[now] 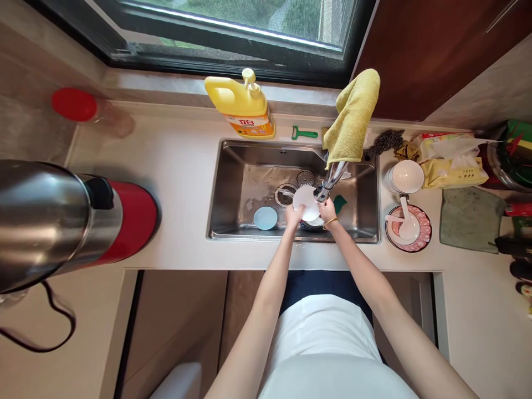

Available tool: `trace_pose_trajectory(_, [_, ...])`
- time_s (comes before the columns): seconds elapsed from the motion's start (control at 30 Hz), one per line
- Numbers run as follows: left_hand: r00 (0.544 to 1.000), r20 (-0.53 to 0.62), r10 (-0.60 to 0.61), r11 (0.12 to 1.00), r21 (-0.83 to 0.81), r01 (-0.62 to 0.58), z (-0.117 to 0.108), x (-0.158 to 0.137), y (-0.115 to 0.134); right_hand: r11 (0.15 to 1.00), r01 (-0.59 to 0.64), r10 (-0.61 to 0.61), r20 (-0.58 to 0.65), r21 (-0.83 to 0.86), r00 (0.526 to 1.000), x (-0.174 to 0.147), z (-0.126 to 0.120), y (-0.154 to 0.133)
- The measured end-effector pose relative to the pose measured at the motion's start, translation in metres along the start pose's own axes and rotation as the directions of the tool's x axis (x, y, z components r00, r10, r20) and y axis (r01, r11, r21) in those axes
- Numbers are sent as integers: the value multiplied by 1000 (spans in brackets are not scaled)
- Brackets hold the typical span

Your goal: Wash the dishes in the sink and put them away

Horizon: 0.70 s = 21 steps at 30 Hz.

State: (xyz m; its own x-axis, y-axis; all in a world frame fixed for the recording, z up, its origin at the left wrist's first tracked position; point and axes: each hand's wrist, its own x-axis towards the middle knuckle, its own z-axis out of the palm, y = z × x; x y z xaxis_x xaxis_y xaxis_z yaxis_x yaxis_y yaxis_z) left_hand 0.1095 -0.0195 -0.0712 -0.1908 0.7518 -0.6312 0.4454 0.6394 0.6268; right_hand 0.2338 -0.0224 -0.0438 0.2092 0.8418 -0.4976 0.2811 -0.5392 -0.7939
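Between my two hands a white plate (305, 203) is held by its edges, under the tap (328, 185) over the sink. My left hand (294, 215) grips the plate's left edge, thumb on top. On the opposite edge is my right hand (326, 210), its fingers closed on the rim and partly behind the tap. Beneath the plate, another dish (314, 223) shows only in part. A light blue bowl (265, 218) rests in the sink to the left, and a dark green piece (340, 203) lies to the right of my right hand.
The steel sink (213, 205) is set in a pale counter. Behind it stand a yellow detergent jug (249, 111) and a green peeler (305, 133); a yellow cloth (353, 116) drapes the tap. White bowls (407, 176) and a patterned plate (423, 221) with spoons sit right. A red-and-steel appliance (133, 221) stands left.
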Motion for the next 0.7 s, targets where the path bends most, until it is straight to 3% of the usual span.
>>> trace_pose_trajectory(0.03, [1000,-10,18,992,124,-17,-8,3,3,997,18,-16,26,-71,1000,-1,-5,-1])
trace_pose_trajectory(0.1, [986,-15,164,930,337,-150,-19,9,12,965,69,-49,82,-255,995,-5,-13,-4])
trace_pose_trajectory(0.17, [938,12,347,827,468,-312,-22,11,25,882,103,-68,94,-459,993,-12,-19,-8])
trace_pose_trajectory(0.23, [893,78,443,739,531,-414,-16,12,36,784,125,-117,52,-608,992,-22,-25,-13])
trace_pose_trajectory(0.33, [911,145,385,733,551,-398,4,13,42,710,156,-246,-34,-687,969,-35,-36,-16])
trace_pose_trajectory(0.4, [938,198,285,792,503,-347,22,12,36,731,140,-284,-110,-668,953,-37,-49,-13])
trace_pose_trajectory(0.5, [908,370,196,869,364,-335,51,5,21,877,45,-232,-341,-478,911,-28,-79,-1])
trace_pose_trajectory(0.57, [871,456,182,900,279,-334,68,-1,11,984,20,-106,-496,-175,862,-20,-104,9])
trace_pose_trajectory(0.6, [865,467,183,912,247,-326,75,-3,8,999,29,-11,-529,26,848,-16,-118,15])
trace_pose_trajectory(0.63, [866,462,191,921,221,-321,80,-4,5,971,42,90,-521,237,849,-13,-132,20])
trace_pose_trajectory(0.7, [878,427,218,926,193,-323,84,-4,1,805,48,251,-412,591,876,-9,-157,28])
